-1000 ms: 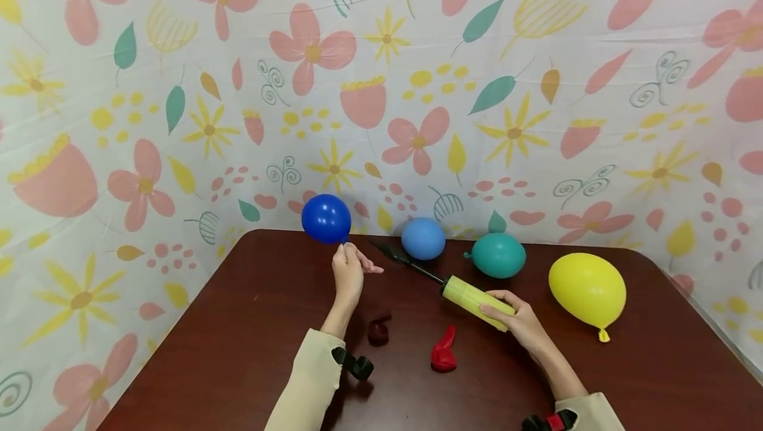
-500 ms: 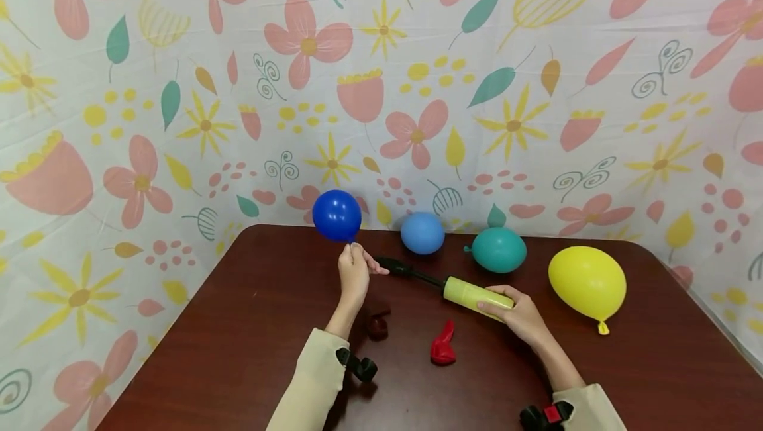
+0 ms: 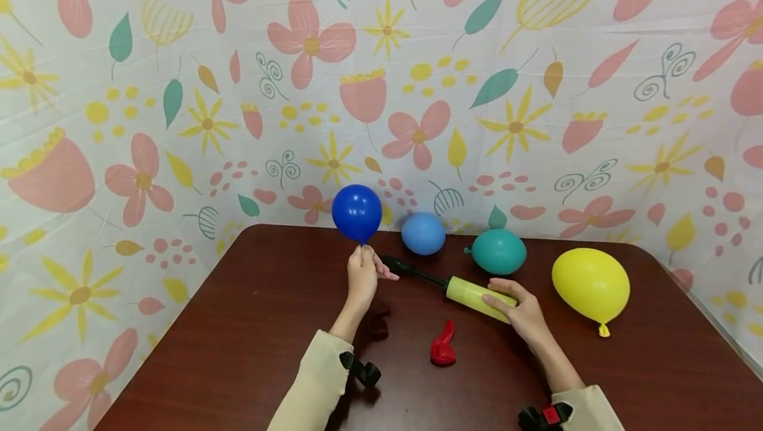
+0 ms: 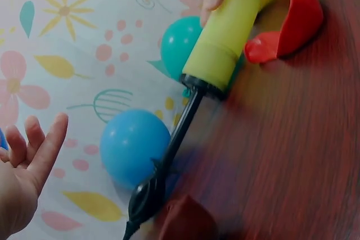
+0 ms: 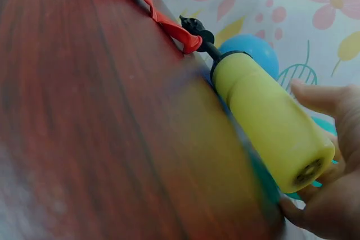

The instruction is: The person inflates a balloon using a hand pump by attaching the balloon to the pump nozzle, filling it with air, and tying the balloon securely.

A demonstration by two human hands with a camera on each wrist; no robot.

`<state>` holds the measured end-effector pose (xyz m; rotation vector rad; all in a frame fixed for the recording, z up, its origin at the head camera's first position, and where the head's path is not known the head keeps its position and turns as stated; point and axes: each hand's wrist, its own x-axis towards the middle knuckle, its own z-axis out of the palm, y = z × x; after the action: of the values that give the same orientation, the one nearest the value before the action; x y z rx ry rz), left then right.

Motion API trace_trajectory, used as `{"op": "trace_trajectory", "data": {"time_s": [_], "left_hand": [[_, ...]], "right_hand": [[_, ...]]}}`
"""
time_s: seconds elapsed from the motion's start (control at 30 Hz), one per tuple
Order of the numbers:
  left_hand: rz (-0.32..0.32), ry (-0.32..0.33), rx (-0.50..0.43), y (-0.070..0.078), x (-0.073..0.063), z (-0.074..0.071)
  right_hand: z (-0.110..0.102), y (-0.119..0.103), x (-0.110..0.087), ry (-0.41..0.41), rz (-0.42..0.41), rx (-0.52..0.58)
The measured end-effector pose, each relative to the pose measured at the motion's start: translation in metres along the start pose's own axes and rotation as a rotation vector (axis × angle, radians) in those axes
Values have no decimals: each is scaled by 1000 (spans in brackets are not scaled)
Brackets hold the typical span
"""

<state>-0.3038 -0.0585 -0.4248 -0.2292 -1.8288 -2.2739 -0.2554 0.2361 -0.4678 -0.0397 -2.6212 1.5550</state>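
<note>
In the head view my left hand [image 3: 363, 277] pinches the neck of a small inflated dark blue balloon [image 3: 357, 212] and holds it upright, other fingers extended. Those fingers show in the left wrist view, with only a sliver of the balloon at the edge. My right hand [image 3: 523, 310] holds the rear of a yellow-green balloon pump [image 3: 477, 295], thumb over the near side and fingers at the far side. In the right wrist view one digit stands off the barrel. The pump's black nozzle [image 4: 147, 199] points left, close to my left hand.
A light blue balloon [image 3: 423, 234], a teal balloon [image 3: 499, 252] and a yellow balloon [image 3: 590, 285] lie along the back and right of the dark wooden table [image 3: 238, 351]. A limp red balloon [image 3: 443, 345] and a limp brown balloon [image 3: 378, 325] lie nearer. Patterned cloth hangs behind.
My left hand has moved right with the dark blue balloon, towards the light blue one. The pump has tipped to a flatter slant, and my right fingers have lifted slightly along it.
</note>
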Motion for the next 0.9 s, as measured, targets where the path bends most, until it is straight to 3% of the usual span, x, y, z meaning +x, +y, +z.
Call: {"op": "trace_trajectory", "data": {"time_s": [0.23, 0.37, 0.47, 0.7, 0.9], "left_hand": [[-19, -89, 25, 6, -6, 8], [-10, -119, 46, 6, -9, 13], [7, -131, 82, 6, -11, 17], [34, -192, 192, 10, -23, 26], [42, -231, 173, 14, -21, 27]], "right_hand": [[5, -27, -3, 135, -104, 127], [19, -53, -3, 135, -207, 231], [35, -72, -3, 106, -235, 309], [86, -112, -11, 28, -145, 486], [126, -135, -11, -48, -2, 589]]}}
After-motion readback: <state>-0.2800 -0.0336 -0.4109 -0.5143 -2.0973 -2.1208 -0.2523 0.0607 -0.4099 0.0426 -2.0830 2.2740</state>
